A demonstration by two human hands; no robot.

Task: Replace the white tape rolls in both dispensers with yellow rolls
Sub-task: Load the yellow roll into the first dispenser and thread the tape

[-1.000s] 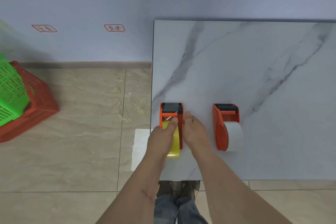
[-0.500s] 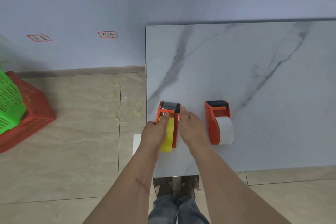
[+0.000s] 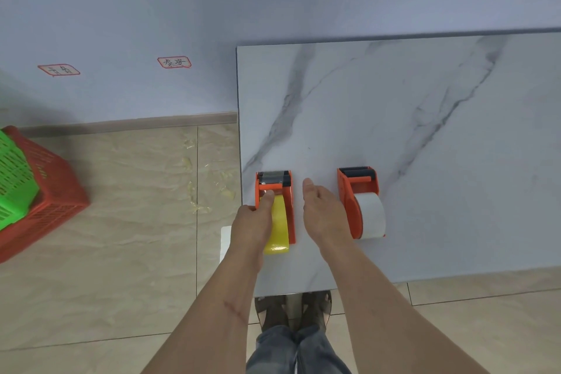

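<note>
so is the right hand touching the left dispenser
Apart. The head view shows bare marble tabletop between the open right hand and the left dispenser, which holds the yellow roll.

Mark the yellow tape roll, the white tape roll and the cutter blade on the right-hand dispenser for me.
yellow tape roll point(image 3: 280, 223): head view, on its outer yellow band, right of the left hand.
white tape roll point(image 3: 371, 214): head view, on its outer white face.
right dispenser's cutter blade point(image 3: 356, 168): head view, on the serrated far edge.
</note>
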